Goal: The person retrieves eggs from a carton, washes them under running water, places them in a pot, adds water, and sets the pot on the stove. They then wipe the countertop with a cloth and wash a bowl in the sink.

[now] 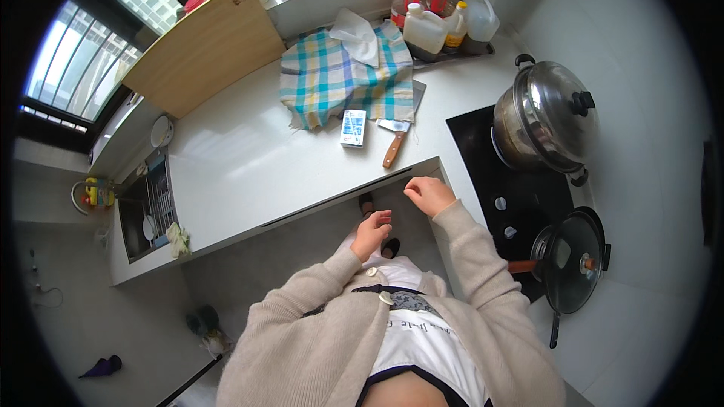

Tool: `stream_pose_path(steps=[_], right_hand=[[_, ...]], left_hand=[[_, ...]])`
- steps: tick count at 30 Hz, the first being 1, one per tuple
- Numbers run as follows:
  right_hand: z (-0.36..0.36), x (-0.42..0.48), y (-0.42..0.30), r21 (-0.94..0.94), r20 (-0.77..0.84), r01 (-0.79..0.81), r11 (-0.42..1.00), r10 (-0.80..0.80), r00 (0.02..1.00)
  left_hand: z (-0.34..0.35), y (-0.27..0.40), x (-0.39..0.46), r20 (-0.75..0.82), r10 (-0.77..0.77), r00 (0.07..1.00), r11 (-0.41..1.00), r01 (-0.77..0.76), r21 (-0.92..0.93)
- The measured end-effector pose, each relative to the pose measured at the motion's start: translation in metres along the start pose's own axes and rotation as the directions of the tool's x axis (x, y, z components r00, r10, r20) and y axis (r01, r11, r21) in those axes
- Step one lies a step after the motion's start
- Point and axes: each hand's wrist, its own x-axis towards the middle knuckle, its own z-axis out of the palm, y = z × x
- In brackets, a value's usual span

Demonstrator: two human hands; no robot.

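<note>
My left hand (373, 234) is raised in front of my waist, fingers slightly bent and apart, with nothing in it. To its right, my right hand (428, 194) hovers near the counter's front edge with curled fingers; whether anything small is between them cannot be seen. Nearest on the white counter (243, 152) lies a cleaver with a wooden handle (395, 150), its blade partly under a checkered cloth (345, 76). A small white and blue carton (353, 128) stands beside it. A crumpled white sheet (359, 37) rests on the cloth.
A steel pot with a lid (543, 116) and a lidded pan (576, 260) stand on the black cooktop (486, 181) at right. Bottles and jugs (424, 28) fill a tray at the back. A wooden board (209, 51) leans by the window; a sink (136, 232) is at left.
</note>
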Motion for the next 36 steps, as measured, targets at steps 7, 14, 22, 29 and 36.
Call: stream_pose_path(steps=[7, 14, 22, 29, 36], right_hand=[[0.041, 0.047, -0.028, -0.146, -0.056, -0.074, 0.987, 0.066, 0.996], [0.081, 0.142, -0.045, -0.310, -0.221, -0.134, 0.941, 0.066, 0.973], [0.124, 0.207, -0.093, -0.237, -0.319, -0.475, 0.847, 0.394, 0.862], [0.114, 0.214, -0.080, 0.036, -0.231, -0.526, 0.850, 0.519, 0.823], [0.046, 0.196, -0.045, 0.153, -0.279, -0.469, 0.870, 0.493, 0.824]], left_hand=[[-0.041, 0.004, -0.009, -0.067, 0.075, 0.995, 0.996, -0.078, -0.035], [-0.113, 0.020, -0.004, -0.106, 0.123, 0.987, 0.992, -0.123, 0.007], [-0.200, 0.039, -0.008, -0.223, 0.101, 0.970, 0.988, -0.125, -0.094], [-0.240, 0.036, -0.005, -0.181, 0.059, 0.982, 0.997, -0.066, -0.033], [-0.232, 0.043, 0.016, -0.140, 0.078, 0.987, 0.995, -0.085, -0.045]])
